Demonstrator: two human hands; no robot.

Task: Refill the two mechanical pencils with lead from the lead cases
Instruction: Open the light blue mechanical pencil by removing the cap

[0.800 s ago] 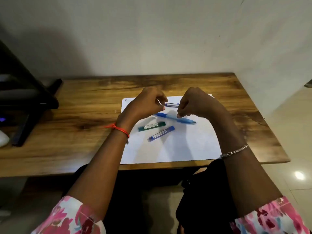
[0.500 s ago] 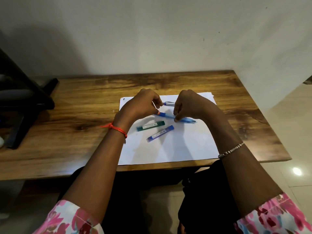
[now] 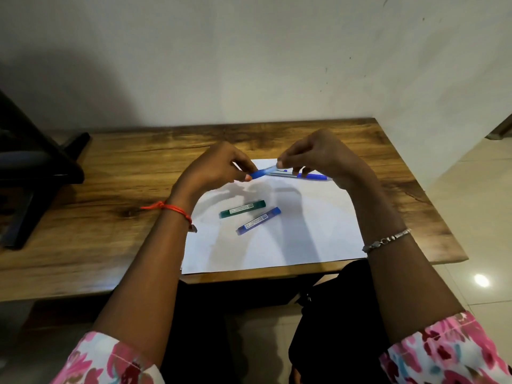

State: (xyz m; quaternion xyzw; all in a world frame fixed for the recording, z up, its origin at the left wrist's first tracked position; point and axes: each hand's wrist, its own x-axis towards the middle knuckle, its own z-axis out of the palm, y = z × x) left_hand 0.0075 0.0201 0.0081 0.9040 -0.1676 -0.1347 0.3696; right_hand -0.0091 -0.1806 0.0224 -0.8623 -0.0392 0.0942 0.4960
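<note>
While both hands [image 3: 219, 170] pinch it, plastic pencil [image 3: 261, 173] gleams.

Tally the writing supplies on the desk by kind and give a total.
Mechanical pencils: 2, one held in both hands, one lying on the paper
Lead cases: 2, one green, one blue
Paper sheets: 1
Total: 5

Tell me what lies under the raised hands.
Under the left hand and right hand, which hold one pencil, white paper shows. A second pencil lies on it, its left end hidden behind the right hand's fingers.
</note>
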